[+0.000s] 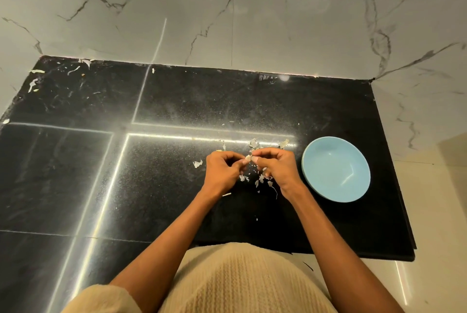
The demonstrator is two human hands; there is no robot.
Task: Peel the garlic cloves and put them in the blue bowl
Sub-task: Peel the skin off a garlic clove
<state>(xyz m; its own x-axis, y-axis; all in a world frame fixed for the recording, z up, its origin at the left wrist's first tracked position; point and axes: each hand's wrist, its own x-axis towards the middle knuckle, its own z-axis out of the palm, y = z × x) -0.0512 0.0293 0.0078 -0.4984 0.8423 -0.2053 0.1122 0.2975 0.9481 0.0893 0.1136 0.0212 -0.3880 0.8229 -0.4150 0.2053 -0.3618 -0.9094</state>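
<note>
Both hands meet over the black bench (177, 100): the left hand (222, 169) and right hand (274, 167) each hold a narrow fingertip grip on one garlic clove (249, 158) between them. The blue bowl (336, 169) sits at 3 o'clock of the hands, nothing visible inside. Peel scraps (260, 181) lie beneath them.

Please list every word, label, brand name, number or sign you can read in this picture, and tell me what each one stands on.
None: no readable text appears anywhere in the head view.
The round light-blue bowl bears no print or mark.
The glossy black stone countertop shows only light streaks and scattered papery garlic skins.
The white veined marble wall carries no writing.
The left hand and right hand pinch a small garlic clove, unmarked.
</note>
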